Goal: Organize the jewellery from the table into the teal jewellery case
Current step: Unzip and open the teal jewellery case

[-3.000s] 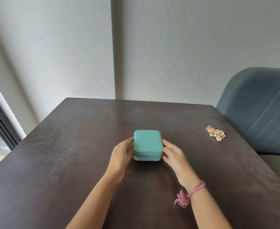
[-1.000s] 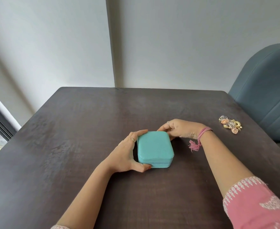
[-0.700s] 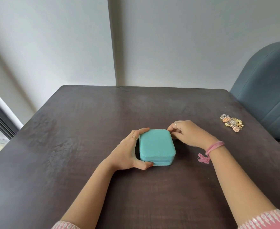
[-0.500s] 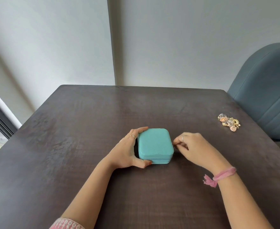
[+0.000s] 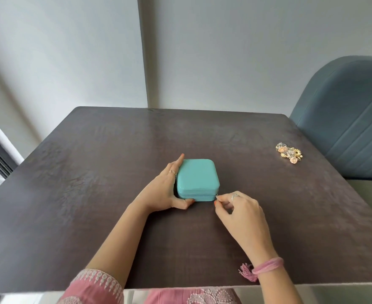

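Two hands are used: the case [image 5: 197, 180] is steadied by the left hand [image 5: 165, 191] while its zip pull [image 5: 217, 198] is pinched by the right hand [image 5: 238, 212] for opening.

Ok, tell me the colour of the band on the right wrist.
Pink, with a tassel hanging from the wrist band; the head view shows it clearly.

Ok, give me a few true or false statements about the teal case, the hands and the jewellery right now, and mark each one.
1. The teal case lies shut on the table. True.
2. The left hand holds the case's left side. True.
3. The right hand is picking up the jewellery pile. False: it pinches the zipper pull at the case's near right corner.
4. The jewellery is already inside the case. False: it lies on the table near the chair.
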The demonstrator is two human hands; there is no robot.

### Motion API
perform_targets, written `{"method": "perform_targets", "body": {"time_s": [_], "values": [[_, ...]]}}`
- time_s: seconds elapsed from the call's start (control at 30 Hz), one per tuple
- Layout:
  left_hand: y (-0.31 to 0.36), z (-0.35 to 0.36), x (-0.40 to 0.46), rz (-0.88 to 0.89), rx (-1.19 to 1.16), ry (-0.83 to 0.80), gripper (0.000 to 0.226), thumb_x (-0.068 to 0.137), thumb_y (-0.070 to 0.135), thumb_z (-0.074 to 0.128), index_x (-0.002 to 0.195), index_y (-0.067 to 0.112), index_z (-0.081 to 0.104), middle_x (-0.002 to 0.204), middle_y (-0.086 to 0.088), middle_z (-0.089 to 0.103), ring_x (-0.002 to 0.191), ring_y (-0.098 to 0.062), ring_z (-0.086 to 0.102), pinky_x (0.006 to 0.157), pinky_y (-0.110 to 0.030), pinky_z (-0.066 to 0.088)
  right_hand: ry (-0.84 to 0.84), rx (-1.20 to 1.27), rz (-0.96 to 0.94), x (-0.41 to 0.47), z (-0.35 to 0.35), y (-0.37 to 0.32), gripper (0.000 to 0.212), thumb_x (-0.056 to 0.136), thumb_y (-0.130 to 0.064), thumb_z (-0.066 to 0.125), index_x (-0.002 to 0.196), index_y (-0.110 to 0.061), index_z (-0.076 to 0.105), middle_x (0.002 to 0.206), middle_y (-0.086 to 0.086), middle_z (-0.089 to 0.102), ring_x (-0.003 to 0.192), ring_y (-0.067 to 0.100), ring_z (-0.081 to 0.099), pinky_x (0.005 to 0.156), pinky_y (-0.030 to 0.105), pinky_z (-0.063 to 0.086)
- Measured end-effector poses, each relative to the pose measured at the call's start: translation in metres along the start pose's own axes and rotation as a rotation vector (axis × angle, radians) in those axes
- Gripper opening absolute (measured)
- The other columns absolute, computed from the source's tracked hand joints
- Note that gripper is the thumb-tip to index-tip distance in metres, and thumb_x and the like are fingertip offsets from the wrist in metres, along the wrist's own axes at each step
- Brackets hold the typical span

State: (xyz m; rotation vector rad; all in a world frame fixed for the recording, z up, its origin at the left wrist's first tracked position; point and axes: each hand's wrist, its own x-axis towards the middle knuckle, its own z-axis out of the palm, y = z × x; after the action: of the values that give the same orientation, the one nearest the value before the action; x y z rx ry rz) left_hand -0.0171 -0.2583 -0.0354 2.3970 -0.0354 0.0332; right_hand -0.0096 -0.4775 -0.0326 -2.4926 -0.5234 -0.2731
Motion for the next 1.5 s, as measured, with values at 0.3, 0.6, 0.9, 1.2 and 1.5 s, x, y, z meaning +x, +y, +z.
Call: {"method": "perform_targets", "body": {"time_s": [0.3,0.6,0.9,1.2,1.5], "values": [[0.002,0.004,-0.009,-0.031,-0.012,0.024,0.123,0.071,0.039,0.080,0.150,0.025,-0.012,0.159,0.010,0.008,0.144,-0.006,0.015,0.105,-0.014,0.017,0.029,0.028,-0.140,-0.015,0.029,-0.048,0.011,0.086,-0.028,0.064,0.091,-0.024,0.073,0.082,-0.008,0.066,0.076,0.012,0.062,0.064,0.028,0.052],[0.006,0.019,-0.046,-0.077,-0.153,0.296,0.073,0.078,0.020,0.070,0.141,0.018,0.034,0.127,0.008,0.045,0.111,0.001,0.049,0.099,-0.014,0.036,0.215,0.481,0.055,0.017,-0.005,-0.010,0.005,0.085,-0.023,0.068,0.084,-0.021,0.073,0.081,-0.005,0.070,0.073,0.003,0.061,0.067,0.017,0.049],[0.027,0.038,-0.039,-0.246,-0.014,0.515,0.046,0.071,0.054,0.074,0.086,0.017,0.051,0.087,0.009,0.053,0.085,-0.011,0.054,0.073,-0.026,0.047,-0.157,0.539,0.025,0.055,0.031,-0.010,0.055,0.093,-0.036,0.057,0.143,-0.025,0.038,0.151,-0.006,0.029,0.138,0.005,0.029,0.109,0.019,0.022],[0.022,0.037,-0.052,-0.176,-0.001,0.524,0.022,0.085,0.030,0.070,0.098,0.012,0.070,0.094,0.002,0.073,0.087,-0.012,0.068,0.083,-0.033,0.054,-0.232,0.439,-0.034,0.053,0.033,-0.006,0.054,0.099,-0.037,0.042,0.149,-0.021,0.029,0.157,-0.006,0.015,0.141,0.006,0.021,0.103,0.015,0.017],[0.003,0.009,-0.047,-0.052,0.148,0.425,0.015,0.091,0.015,0.060,0.100,0.013,0.072,0.096,-0.003,0.067,0.085,-0.021,0.065,0.081,-0.035,0.052,-0.241,0.421,-0.070,0.054,0.034,-0.004,0.054,0.099,-0.036,0.041,0.149,-0.020,0.027,0.156,-0.006,0.015,0.140,0.007,0.022,0.101,0.013,0.018]]}}
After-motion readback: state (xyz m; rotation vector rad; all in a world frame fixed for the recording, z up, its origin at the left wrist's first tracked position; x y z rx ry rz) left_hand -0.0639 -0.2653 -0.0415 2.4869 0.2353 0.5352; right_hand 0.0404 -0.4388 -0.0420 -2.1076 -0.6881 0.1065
